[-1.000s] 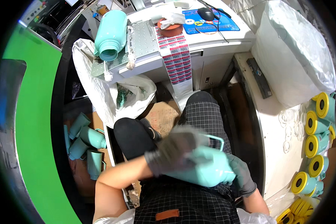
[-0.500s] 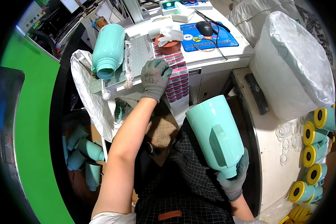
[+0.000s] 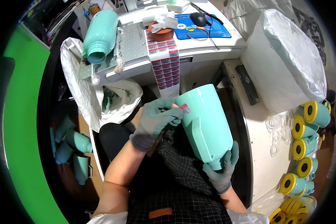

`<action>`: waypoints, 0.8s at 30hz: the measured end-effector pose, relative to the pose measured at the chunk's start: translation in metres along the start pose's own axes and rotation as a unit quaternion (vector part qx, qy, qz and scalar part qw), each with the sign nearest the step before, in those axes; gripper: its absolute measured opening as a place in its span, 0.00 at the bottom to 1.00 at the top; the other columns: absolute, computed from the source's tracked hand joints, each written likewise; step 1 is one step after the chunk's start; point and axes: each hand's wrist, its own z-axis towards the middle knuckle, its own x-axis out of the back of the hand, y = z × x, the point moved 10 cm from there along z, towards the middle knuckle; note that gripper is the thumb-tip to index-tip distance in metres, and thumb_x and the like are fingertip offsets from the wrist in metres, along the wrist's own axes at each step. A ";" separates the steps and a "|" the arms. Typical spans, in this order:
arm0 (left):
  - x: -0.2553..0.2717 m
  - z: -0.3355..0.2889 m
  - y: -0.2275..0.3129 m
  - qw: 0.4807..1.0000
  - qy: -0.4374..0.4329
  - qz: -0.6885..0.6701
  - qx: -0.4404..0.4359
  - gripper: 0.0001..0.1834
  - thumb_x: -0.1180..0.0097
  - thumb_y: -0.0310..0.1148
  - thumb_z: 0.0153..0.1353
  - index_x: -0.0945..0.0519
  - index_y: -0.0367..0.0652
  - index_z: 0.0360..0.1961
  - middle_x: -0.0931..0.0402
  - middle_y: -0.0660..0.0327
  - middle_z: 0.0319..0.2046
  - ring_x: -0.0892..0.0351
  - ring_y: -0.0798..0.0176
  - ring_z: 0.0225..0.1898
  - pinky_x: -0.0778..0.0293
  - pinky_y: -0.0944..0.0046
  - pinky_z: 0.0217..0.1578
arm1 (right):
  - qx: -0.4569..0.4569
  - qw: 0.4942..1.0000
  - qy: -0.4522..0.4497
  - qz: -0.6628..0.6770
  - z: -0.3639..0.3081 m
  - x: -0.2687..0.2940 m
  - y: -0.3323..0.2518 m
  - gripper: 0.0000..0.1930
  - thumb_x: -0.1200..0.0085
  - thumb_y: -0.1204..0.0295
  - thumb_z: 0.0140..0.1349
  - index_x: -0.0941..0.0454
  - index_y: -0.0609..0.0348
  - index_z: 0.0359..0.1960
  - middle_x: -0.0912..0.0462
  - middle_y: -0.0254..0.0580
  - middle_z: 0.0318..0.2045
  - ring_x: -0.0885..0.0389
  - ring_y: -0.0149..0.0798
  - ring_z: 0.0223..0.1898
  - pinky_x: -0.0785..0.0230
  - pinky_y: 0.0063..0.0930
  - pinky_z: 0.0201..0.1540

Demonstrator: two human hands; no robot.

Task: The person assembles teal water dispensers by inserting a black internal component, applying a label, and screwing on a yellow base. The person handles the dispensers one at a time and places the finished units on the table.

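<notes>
A large mint-green jug body point(image 3: 209, 119) with a side handle lies tilted over my lap, its narrow neck toward me. My right hand point(image 3: 222, 168), in a grey-green glove, is wrapped round the neck end. Close to the jug's upper left side, my left hand point(image 3: 158, 117), gloved alike, pinches a small red and white sticker point(image 3: 184, 108) between thumb and finger. Whether the sticker touches the jug I cannot tell. A sheet of similar stickers point(image 3: 166, 71) hangs over the table's front edge, under a reddish-brown round weight point(image 3: 161, 33).
Another mint jug body point(image 3: 100, 35) lies on a perforated metal plate point(image 3: 132, 43) at the back left. A mouse point(image 3: 198, 19) rests on a blue mat. White sacks point(image 3: 283, 63) stand right, near yellow-ended jugs point(image 3: 302, 127) and clear rings point(image 3: 275, 130). More jugs point(image 3: 78, 142) lie low left.
My left hand has come from the sticker sheet to the jug with a sticker in its fingers. The jug, still in my right hand, has shifted slightly left and up in view.
</notes>
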 end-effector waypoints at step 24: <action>0.144 -0.005 0.188 0.341 0.265 0.810 -0.397 0.43 0.31 0.34 0.49 0.31 0.50 0.70 0.35 0.53 0.72 0.38 0.40 0.73 0.40 0.39 0.73 | -0.015 0.970 0.093 0.225 0.078 0.024 0.012 0.51 0.29 0.62 0.60 0.47 0.72 0.79 0.41 0.59 0.77 0.40 0.54 0.78 0.45 0.50 0.77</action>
